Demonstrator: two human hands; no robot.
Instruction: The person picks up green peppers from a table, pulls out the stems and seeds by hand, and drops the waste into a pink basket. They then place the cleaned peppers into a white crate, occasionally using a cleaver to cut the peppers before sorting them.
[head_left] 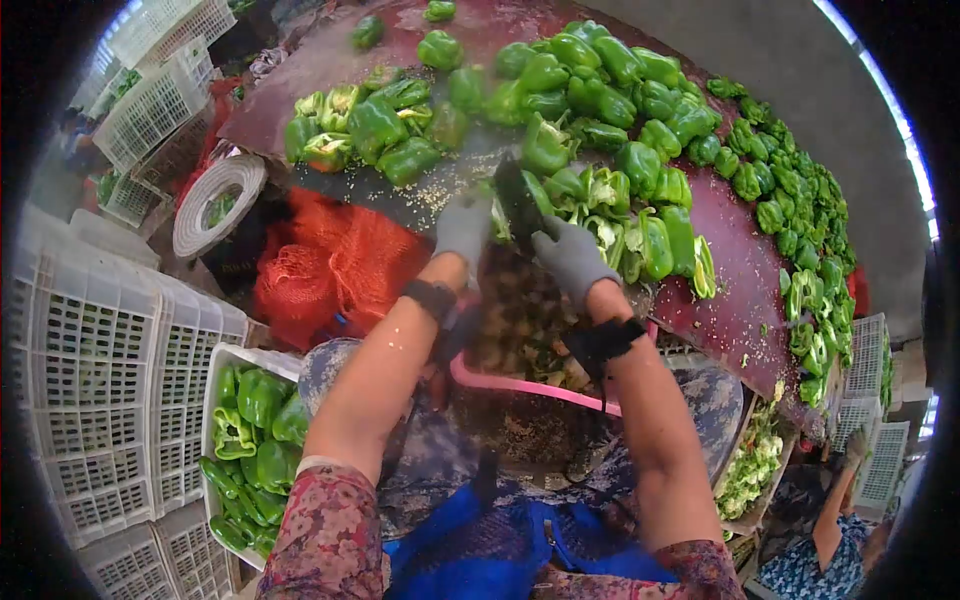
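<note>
Both hands wear grey gloves. My left hand (463,232) is at the near edge of the red table (715,255), its fingers curled round something pale green, blurred and too small to make out. My right hand (575,262) is closed on a dark green pepper (520,200), which stands nearly upright between the hands. Green peppers (585,80) are heaped beyond and to the right, several of them cut open. Another group of peppers (375,125) lies on the left among scattered seeds. Below my hands is a pink-rimmed basin (530,385) with scraps inside.
White crates (90,370) are stacked at the left, beside a crate of peppers (262,410). Red mesh sacks (335,265) and a white ring-shaped roll (215,205) lie at the table's left edge. At the lower right are a container of pale scraps (752,465) and another person (820,550).
</note>
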